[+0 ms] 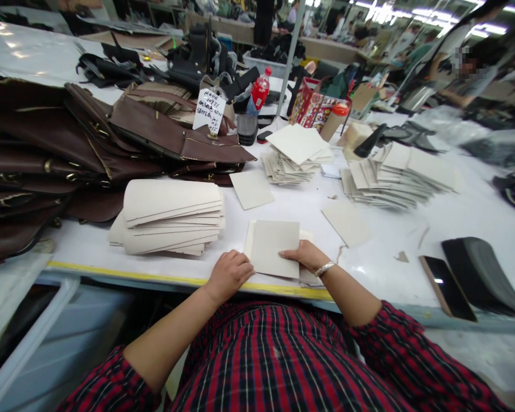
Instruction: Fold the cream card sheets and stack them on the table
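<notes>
Near the table's front edge lies a squarish off-white card sheet [275, 247] with other pale sheets partly showing beneath it. My right hand [308, 256] grips its right side, the thumb on top and the fingers underneath. At the lower left corner, my left hand [230, 274] rests with fingers bent together against the sheet's edge. Its thumb and anything it pinches are hidden. Left of my hands sits a stack of larger, folded off-white sheets [174, 203]. A single card [252, 189] lies flat beyond them, and another card [345, 222] lies to the right.
Brown leather bag pieces [90, 149] pile up on the left, with a handwritten label [209, 110]. Farther back are two card stacks [298, 146] [395, 177] and a red-capped bottle [260, 91]. A phone [448, 289] and black sheets [483, 274] lie at right.
</notes>
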`<state>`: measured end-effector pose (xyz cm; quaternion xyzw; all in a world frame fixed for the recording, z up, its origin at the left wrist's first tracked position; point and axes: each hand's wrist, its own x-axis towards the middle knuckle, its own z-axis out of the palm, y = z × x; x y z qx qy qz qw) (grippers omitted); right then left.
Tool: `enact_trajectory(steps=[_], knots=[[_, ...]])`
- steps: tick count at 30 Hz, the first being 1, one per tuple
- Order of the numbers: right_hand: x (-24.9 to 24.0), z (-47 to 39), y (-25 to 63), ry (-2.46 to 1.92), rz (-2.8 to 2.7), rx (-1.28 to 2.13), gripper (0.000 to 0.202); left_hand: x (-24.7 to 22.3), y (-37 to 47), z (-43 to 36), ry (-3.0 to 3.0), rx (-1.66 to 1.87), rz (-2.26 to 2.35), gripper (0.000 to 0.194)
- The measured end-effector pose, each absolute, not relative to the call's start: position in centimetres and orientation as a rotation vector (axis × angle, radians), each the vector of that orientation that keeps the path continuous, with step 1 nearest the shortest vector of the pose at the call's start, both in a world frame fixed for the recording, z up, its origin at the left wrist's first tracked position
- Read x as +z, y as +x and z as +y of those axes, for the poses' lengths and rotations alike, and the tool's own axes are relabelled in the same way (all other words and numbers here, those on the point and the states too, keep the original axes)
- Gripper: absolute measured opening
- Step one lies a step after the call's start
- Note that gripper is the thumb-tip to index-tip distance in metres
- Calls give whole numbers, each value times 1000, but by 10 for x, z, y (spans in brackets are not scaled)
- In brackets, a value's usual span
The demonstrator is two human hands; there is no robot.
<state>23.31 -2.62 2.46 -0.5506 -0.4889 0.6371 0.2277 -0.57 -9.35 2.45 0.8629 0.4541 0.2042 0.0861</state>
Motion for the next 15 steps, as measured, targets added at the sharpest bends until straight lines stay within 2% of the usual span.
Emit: enact_trajectory(steps=[5,15], knots=[[24,-27,232,-1508,-1306,1747,35,21,-5,-97,2566,595,1403,20],[27,-27,230,-1529,-1218,1770,33,15,-19,-93,2486,727,1207,20]])
